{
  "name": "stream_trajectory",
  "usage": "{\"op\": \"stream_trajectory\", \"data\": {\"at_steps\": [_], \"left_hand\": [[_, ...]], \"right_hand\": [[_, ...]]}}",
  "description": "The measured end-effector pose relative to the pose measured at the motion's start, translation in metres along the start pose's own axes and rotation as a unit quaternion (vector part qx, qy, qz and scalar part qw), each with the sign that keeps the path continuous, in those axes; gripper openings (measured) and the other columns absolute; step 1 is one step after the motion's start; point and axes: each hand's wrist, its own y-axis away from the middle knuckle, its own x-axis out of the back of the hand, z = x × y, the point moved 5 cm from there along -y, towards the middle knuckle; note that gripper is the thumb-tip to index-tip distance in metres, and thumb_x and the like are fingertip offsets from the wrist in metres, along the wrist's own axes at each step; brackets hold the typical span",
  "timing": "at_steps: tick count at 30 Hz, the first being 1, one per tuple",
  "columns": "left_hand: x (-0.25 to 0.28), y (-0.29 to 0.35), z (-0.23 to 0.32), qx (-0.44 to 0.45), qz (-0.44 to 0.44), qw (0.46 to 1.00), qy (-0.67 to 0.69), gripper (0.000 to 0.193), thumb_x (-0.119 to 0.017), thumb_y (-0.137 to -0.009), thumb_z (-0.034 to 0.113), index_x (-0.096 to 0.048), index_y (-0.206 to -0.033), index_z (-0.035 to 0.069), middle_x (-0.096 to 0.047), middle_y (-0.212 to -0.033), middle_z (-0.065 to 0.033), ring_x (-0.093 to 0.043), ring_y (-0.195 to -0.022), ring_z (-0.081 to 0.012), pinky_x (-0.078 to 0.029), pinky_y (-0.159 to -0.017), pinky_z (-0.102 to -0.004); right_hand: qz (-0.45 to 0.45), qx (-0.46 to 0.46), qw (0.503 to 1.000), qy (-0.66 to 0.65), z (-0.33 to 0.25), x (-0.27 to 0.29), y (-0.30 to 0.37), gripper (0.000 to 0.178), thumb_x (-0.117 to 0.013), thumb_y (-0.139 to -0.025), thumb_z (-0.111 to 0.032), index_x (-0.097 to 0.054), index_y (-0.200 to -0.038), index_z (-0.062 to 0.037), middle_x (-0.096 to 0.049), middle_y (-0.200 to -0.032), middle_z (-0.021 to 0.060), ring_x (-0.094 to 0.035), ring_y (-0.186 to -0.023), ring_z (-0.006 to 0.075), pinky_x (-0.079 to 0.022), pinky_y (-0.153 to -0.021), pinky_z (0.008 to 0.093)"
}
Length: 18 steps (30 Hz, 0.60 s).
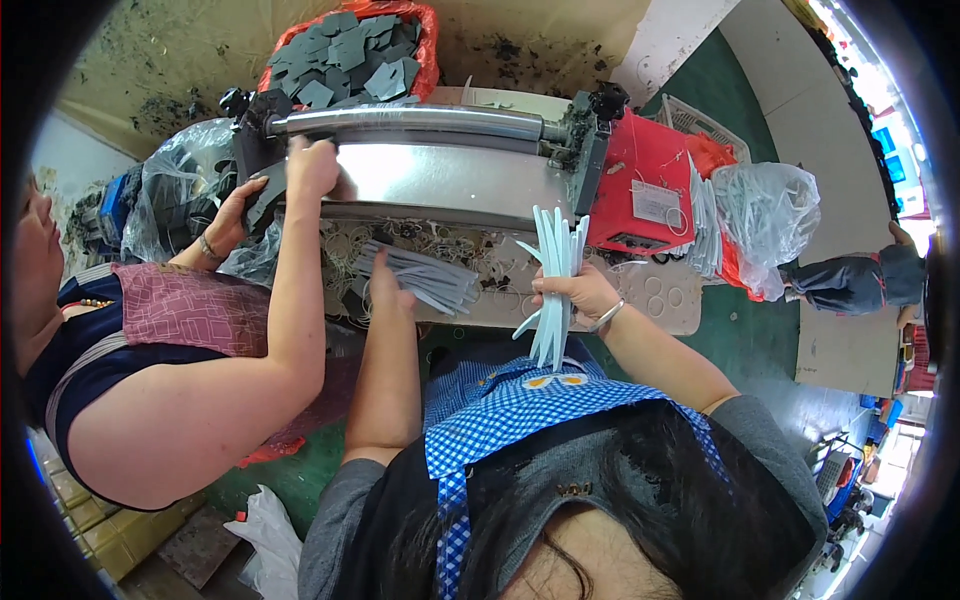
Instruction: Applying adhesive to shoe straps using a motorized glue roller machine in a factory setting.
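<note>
My right hand [580, 293] is closed around the middle of a bundle of long, pale grey-blue strips [553, 245]. The strips stand roughly upright and fan out above and below the fist. On the worktable, my left hand [390, 288] lies at the left end of a loose pile of grey strips [430, 280]. Its visible fingers look stretched out, and part of the hand is hidden from this angle. Beyond both hands stands a machine with a shiny metal roller [420, 122] and a smooth metal plate [450, 180].
At my left a co-worker holds dark flat pieces [265, 200], one hand by the roller. Behind the machine sits a red-lined container of grey pieces [345, 55]. A red machine housing [640, 180] and a clear plastic bag of strips [765, 215] are at right. Scraps litter the worktable [680, 300].
</note>
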Motion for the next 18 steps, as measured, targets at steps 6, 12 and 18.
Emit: {"op": "stream_trajectory", "data": {"at_steps": [6, 12, 18], "left_hand": [[0.014, 0.003, 0.005, 0.128, -0.032, 0.989, 0.065, 0.042, -0.045, -0.087, 0.028, -0.044, -0.114, -0.004, -0.044, -0.119, -0.0188, -0.046, -0.108, -0.0354, -0.034, -0.09, -0.0603], [0.048, -0.021, 0.004, 0.044, -0.015, 0.999, 0.01, 0.017, -0.045, -0.083, -0.006, -0.048, -0.1, -0.006, -0.053, -0.094, -0.0165, -0.057, -0.085, -0.0299, -0.051, -0.078, -0.0403], [0.033, -0.009, 0.0, -0.109, -0.009, 0.993, 0.049, 0.019, -0.041, -0.083, -0.008, -0.052, -0.099, -0.006, -0.054, -0.095, -0.0151, -0.057, -0.085, -0.0275, -0.052, -0.076, -0.0355]], "right_hand": [[0.009, -0.022, 0.998, -0.05, -0.003, 0.002, 0.003, 0.024, -0.07, -0.072, -0.006, -0.058, -0.092, -0.0006, -0.061, -0.082, 0.0092, -0.064, -0.07, 0.0204, -0.052, -0.065, 0.0322], [-0.016, -0.028, 0.999, -0.037, -0.002, -0.007, 0.002, 0.023, -0.071, -0.072, -0.006, -0.059, -0.09, -0.0004, -0.062, -0.081, 0.0095, -0.063, -0.07, 0.0205, -0.051, -0.066, 0.0332], [-0.021, -0.031, 0.999, -0.031, 0.005, -0.005, -0.004, 0.022, -0.071, -0.072, -0.006, -0.059, -0.089, -0.0003, -0.062, -0.08, 0.01, -0.063, -0.068, 0.0208, -0.052, -0.064, 0.0333]]}}
